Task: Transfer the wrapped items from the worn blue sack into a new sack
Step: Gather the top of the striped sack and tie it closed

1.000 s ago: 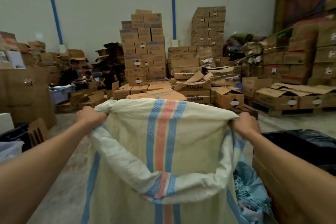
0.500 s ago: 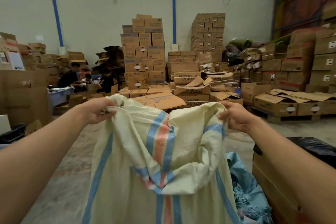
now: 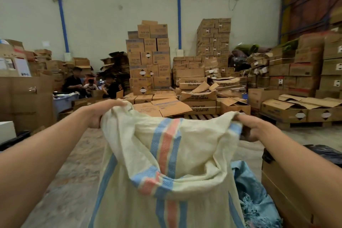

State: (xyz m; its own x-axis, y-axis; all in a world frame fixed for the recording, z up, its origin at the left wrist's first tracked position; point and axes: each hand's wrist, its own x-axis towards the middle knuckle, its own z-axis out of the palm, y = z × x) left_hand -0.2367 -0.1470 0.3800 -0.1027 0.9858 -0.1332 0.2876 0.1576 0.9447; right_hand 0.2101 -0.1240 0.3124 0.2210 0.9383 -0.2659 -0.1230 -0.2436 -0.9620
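Observation:
A cream woven sack (image 3: pixel 194 152) with blue and orange stripes hangs upright in front of me, its mouth sagging between my hands. My left hand (image 3: pixel 103 111) grips the rim's left corner. My right hand (image 3: pixel 249 127) pinches the right corner. The worn blue sack (image 3: pixel 253 196), frayed at its edge, lies low on the right behind the cream one, mostly hidden. No wrapped items show in this view.
A cardboard box (image 3: pixel 288 190) with a black bag (image 3: pixel 325 152) on it stands close on the right. Stacked cartons (image 3: pixel 148 57) and a pallet (image 3: pixel 299 111) fill the back. Three people (image 3: pixel 74 83) sit at far left. Bare concrete floor (image 3: pixel 74 172) lies to the left.
Both hands lifted the sack's rim and drew closer together, then spread again; the mouth, wide open a second ago, now sags with a fold across the front.

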